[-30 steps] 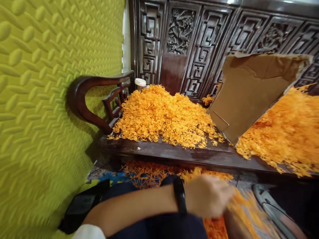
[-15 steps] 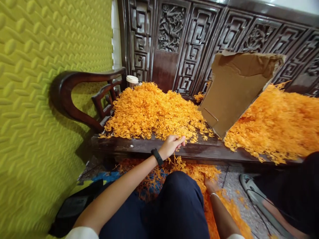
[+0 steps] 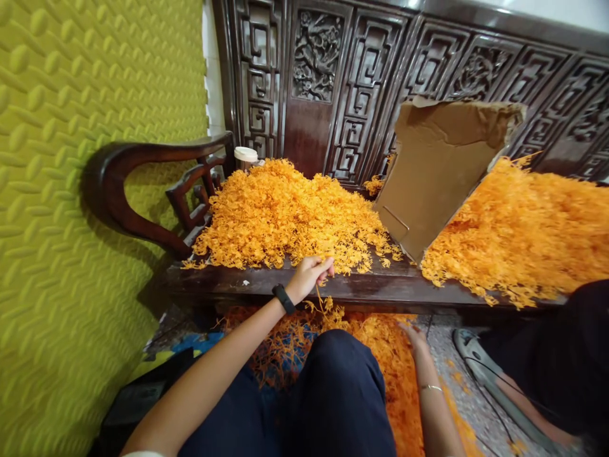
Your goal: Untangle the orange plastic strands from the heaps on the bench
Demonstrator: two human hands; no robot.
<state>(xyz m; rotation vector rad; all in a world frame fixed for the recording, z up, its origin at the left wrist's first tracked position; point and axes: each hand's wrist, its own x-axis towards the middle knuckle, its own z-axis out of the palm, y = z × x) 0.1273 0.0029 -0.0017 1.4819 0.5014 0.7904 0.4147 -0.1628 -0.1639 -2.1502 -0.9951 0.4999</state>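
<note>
Pile [image 3: 285, 216] on bench [image 3: 380, 289], left of cardboard [image 3: 435, 168]; second pile [image 3: 528, 235] right. Cup [image 3: 245, 154] behind first pile, near armrest [image 3: 107, 181].

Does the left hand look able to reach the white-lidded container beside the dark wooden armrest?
Probably, going over: the heap of curly orange strands lies between the left hand and the container, whose white lid is uncovered.

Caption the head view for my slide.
Left hand pinched before an orange heap on a carved wooden bench; right hand by orange pieces below.
</note>
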